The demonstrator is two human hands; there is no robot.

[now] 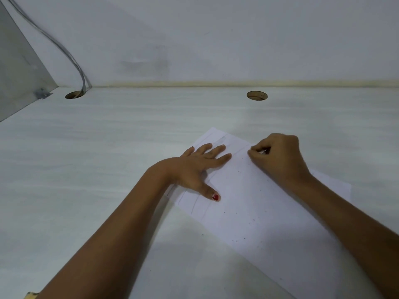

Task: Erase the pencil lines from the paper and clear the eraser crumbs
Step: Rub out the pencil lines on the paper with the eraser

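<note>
The sheet of paper [259, 201] lies flat and askew on the desk [108, 147], right of the middle. Its far corner points toward the back edge and its near part runs off toward the front right corner. Faint pencil lines [195, 203] run along the sheet's left part. Dark eraser crumbs [237, 240] are scattered over its middle and near half, and one speck lies on the desk just off the paper's left edge.

The left hand [194, 167] rests palm down on the left side of the sheet, fingers straight and spread wide and the thumb stretched toward the front. The right hand [278, 156] sits on the far part of the paper with its fingers curled tight. It pinches a small pale object [263, 151] that is mostly hidden and pressed to the sheet.

The desk is white with a pale grain. Near its back edge are two round cable holes, well apart, and a grey cable [64, 50] drops down the wall [216, 39] into the left hole [74, 94]. The right hole [257, 96] shows only its brown inner rim. A beige sealant strip [216, 83] runs where the desk meets the scuffed white wall. At the back left corner stands a grey side panel [19, 72] with a small metal bracket [42, 93] at its foot.
</note>
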